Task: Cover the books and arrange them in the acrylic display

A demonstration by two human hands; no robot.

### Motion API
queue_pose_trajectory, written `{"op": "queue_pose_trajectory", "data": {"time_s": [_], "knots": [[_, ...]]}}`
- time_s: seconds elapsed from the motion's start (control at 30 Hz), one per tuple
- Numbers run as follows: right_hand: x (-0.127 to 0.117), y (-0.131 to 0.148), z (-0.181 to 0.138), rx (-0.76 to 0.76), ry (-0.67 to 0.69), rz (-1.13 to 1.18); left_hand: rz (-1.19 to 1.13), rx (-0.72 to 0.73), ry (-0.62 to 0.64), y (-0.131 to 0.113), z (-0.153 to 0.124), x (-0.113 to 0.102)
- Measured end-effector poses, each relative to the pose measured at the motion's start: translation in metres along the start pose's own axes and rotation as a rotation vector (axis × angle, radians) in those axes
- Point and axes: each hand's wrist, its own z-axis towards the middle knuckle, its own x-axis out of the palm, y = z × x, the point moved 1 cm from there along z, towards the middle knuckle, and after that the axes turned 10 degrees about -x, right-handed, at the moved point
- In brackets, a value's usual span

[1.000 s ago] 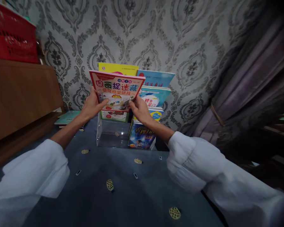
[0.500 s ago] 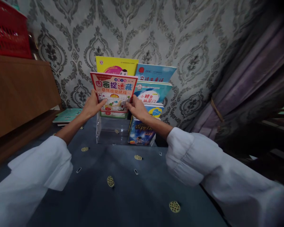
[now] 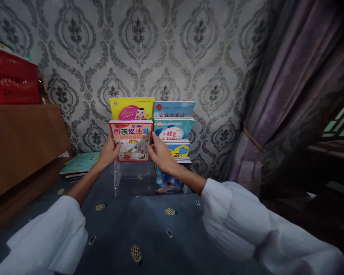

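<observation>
A red-bordered picture book [image 3: 133, 142] stands nearly upright at a clear stepped book rack [image 3: 133, 187]. My left hand [image 3: 107, 152] grips its left edge, thumb on the cover. On its right edge my right hand [image 3: 161, 152] is closed in the same way. Behind it rises a yellow book [image 3: 132, 108]. In the rack's right column are a blue book [image 3: 174, 109], a teal book [image 3: 179, 129], a yellow-and-blue book [image 3: 177, 149] and a dark blue book [image 3: 169, 179], the last partly covered by my right wrist.
A stack of teal books [image 3: 79, 163] lies left of the rack. Beyond it stands a wooden cabinet [image 3: 25, 145] with a red basket [image 3: 13, 78] on top. A purple curtain [image 3: 286, 95] hangs at the right. The dark patterned cloth [image 3: 109, 244] spreads in front.
The red book has come down in front of the yellow one and now stands straighter, with both hands still on it. The view has tilted up, so the scene sits lower.
</observation>
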Motion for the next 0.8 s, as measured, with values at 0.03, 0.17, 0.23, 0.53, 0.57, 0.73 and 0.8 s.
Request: {"op": "queue_pose_trajectory", "data": {"time_s": [0.03,0.17,0.23,0.53,0.57,0.73,0.8], "knots": [[0.001,-0.001,0.0,0.008,0.003,0.006,-0.022,-0.017,0.009,0.0,0.0,0.001],[0.005,-0.004,0.001,0.073,-0.01,0.021,-0.12,-0.044,0.015,0.001,0.002,0.005],[0.006,-0.005,0.002,0.111,-0.01,0.025,-0.143,-0.039,0.009,0.001,0.003,0.007],[0.002,-0.001,0.004,0.16,0.038,0.057,-0.126,-0.055,-0.014,0.003,0.01,0.017],[0.002,-0.001,0.003,0.155,0.032,0.062,-0.128,-0.053,-0.014,0.004,0.01,0.017],[-0.002,0.003,-0.001,0.134,0.029,0.08,-0.139,-0.04,0.004,0.003,0.006,0.014],[-0.003,0.006,-0.002,0.144,0.042,0.079,-0.138,-0.037,0.011,0.003,0.004,0.013]]}}
